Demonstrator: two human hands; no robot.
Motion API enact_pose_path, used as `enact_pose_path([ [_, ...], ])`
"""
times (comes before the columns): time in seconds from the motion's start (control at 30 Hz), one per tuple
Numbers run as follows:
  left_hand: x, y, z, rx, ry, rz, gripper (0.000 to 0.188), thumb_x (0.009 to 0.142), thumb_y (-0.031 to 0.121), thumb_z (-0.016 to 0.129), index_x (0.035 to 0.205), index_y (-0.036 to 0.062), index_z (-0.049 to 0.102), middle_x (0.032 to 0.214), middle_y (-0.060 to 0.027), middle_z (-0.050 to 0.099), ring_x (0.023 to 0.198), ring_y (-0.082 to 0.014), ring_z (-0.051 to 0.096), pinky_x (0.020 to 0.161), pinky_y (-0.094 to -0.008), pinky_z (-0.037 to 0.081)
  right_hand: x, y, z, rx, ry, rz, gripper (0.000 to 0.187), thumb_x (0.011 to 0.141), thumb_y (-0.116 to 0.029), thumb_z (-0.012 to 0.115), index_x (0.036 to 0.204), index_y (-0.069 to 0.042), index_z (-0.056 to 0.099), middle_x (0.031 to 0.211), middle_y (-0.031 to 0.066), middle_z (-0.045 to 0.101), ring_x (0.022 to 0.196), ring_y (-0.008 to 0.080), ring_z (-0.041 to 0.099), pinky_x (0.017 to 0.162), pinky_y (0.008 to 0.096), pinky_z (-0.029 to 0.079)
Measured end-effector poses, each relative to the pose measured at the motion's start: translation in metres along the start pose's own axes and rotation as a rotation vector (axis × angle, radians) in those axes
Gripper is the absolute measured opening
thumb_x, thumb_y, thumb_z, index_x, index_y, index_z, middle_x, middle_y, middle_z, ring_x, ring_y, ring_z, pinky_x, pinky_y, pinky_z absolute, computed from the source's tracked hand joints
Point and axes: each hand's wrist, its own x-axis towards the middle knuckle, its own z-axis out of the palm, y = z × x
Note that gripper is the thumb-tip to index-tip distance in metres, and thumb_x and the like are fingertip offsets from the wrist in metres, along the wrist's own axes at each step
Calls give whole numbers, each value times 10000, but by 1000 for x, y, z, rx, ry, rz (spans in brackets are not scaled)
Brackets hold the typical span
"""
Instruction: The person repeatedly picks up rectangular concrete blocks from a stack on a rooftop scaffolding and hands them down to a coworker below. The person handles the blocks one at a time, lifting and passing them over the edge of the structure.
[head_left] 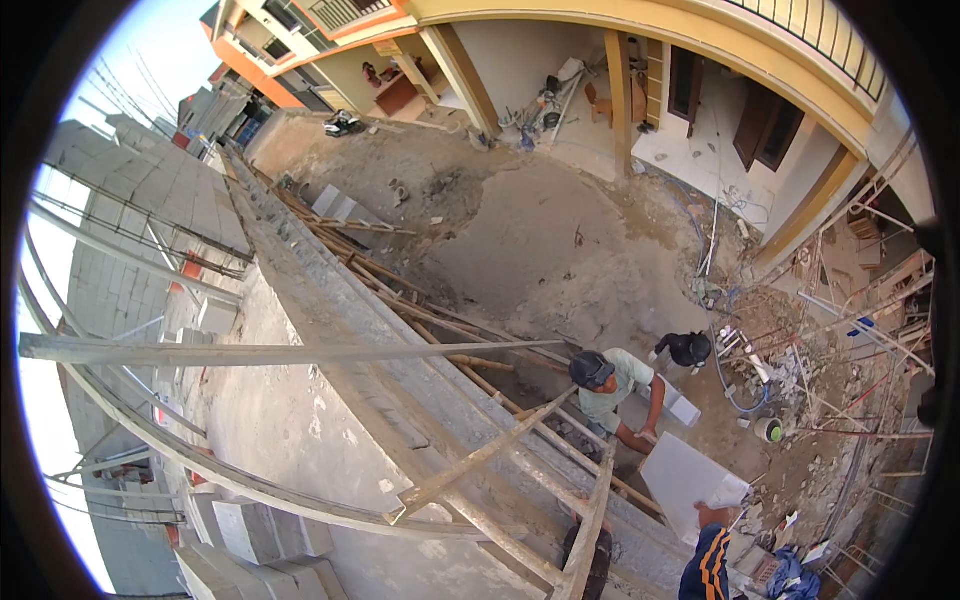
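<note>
A large pale grey block (690, 475) hangs tilted at the lower right. My right hand (714, 517), in a dark blue sleeve with orange stripes, is closed on its near edge. At the block's far corner a person in a cap and light green shirt (622, 385) has both hands close together. To the left, a dark rounded shape (592, 555) shows behind a wooden pole (595, 525); it may be my left arm, but its fingers are hidden. Another pale block (682, 408) lies beside the person.
A long concrete beam (400, 380) and bamboo poles (400, 300) cross the scene. Stacked pale blocks (250, 530) stand at lower left. A second person in dark clothing (688, 348) is beyond the block. Rubble (790, 375) and scaffolding (850, 290) lie right; a sand heap (540, 235) is farther off.
</note>
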Motion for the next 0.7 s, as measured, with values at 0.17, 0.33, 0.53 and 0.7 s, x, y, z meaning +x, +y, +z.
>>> enact_pose_path([
  [0.17, 9, -18, 46, 56, 192, 174, 405, 834, 108, 606, 1231, 183, 617, 1388, -98, 525, 1220, -303, 545, 962, -458, 483, -42, -95, -67, -242, -55, -204, 949, 584, -430, 837, 1333, 26, 473, 1361, 224, 509, 1289, 385, 438, 1096, 426, 328],
  [0.33, 32, 44, 89, -9, 196, 206, 406, 927, 198, 564, 1331, 158, 541, 1451, -157, 458, 1250, -374, 510, 1007, -497, 458, -130, -171, -193, -559, 117, -542, 1190, 521, -485, 855, 1392, 111, 305, 1424, 316, 374, 1300, 436, 397, 1081, 455, 347],
  [0.53, 32, 218, 110, -1387, -10, 231, 579, 987, 372, 551, 1412, -7, 448, 1317, -161, 593, 1143, -281, 623, 968, -382, 487, -313, -285, -375, -814, -16, -1238, 1178, 505, -472, 858, 1357, 113, 293, 1277, 286, 437, 1182, 442, 454, 1000, 509, 398],
  [0.7, 51, 334, 120, -1879, -294, 131, 718, 930, 578, 513, 1426, 67, 423, 1371, -157, 527, 1196, -292, 550, 1015, -407, 427, -509, -357, -510, -824, 30, -1771, 1085, 527, -366, 853, 1338, 115, 317, 1179, 278, 490, 1072, 436, 512, 938, 495, 433],
])
